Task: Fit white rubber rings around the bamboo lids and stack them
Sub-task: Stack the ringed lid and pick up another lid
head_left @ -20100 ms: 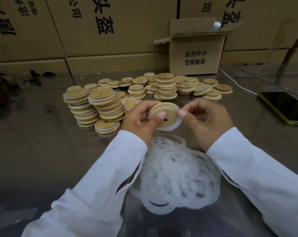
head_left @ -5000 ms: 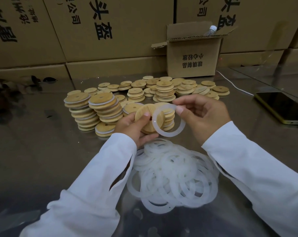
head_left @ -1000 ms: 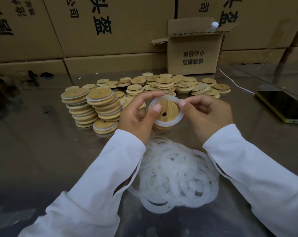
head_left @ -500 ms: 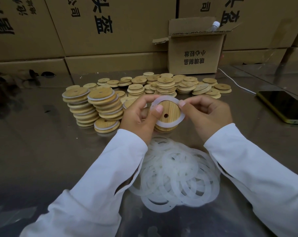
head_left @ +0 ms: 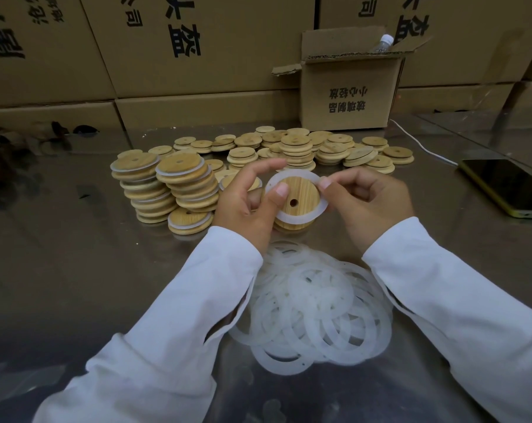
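bamboo lids (head_left: 296, 145) near box (head_left: 350, 96) holding bottle (head_left: 382, 44)

This looks like a packing room or storeroom. Big brown boxes (head_left: 197, 41) with black writing are stacked like a wall at the back. A small open box (head_left: 350, 96) sits on a shiny metal table (head_left: 60, 270), with many piles of wooden lids (head_left: 298, 148) and a heap of white rings (head_left: 313, 315).

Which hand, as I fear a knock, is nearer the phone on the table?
Right. The right hand, pinching the white ring, lies left of the phone, apart from it; the left hand holds the bamboo lid farther left.
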`<control>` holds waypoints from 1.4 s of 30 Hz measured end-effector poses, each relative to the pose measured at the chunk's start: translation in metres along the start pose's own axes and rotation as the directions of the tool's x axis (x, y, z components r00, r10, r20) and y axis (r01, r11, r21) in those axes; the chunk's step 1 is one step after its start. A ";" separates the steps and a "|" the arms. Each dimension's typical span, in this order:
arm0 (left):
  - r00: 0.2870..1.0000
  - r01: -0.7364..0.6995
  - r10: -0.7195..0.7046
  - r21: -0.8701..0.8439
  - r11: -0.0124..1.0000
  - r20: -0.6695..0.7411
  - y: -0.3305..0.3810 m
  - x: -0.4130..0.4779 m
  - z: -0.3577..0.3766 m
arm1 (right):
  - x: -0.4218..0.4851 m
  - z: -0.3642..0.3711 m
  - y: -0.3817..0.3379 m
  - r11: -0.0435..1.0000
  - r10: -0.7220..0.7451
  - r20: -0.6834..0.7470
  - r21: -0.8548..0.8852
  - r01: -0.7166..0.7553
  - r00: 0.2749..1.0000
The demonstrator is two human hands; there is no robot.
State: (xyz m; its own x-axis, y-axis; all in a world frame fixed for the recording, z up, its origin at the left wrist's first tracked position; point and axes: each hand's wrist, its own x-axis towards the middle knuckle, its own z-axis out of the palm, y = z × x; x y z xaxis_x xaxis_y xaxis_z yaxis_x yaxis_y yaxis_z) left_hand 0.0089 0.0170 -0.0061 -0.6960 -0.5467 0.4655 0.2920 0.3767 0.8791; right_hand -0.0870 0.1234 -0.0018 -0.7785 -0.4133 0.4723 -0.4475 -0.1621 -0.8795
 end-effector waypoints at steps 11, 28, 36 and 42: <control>0.996 0.070 -0.073 -0.061 0.996 -0.045 -0.003 0.003 0.000 | 0.001 -0.001 0.000 1.000 0.008 0.059 -0.010 -0.007 0.998; 0.921 0.364 -0.390 -0.355 0.861 -0.002 0.000 0.006 0.005 | -0.005 0.006 0.005 0.977 0.208 -0.023 -0.037 -0.209 0.978; 0.954 0.301 -0.301 0.012 0.954 0.008 -0.007 0.004 -0.002 | -0.002 -0.002 0.001 0.974 0.116 0.175 -0.214 -0.078 0.978; 0.981 0.193 -0.193 0.003 0.981 0.006 -0.008 0.003 -0.001 | -0.001 0.001 0.000 0.985 0.131 0.141 -0.130 -0.113 0.981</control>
State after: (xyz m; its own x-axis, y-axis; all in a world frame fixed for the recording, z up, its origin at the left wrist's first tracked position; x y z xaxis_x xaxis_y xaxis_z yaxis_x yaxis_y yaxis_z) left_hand 0.0054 0.0116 -0.0120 -0.7432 -0.6047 0.2863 0.1503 0.2661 0.9522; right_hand -0.0861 0.1233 -0.0027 -0.7604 -0.5533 0.3401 -0.4103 0.0033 -0.9120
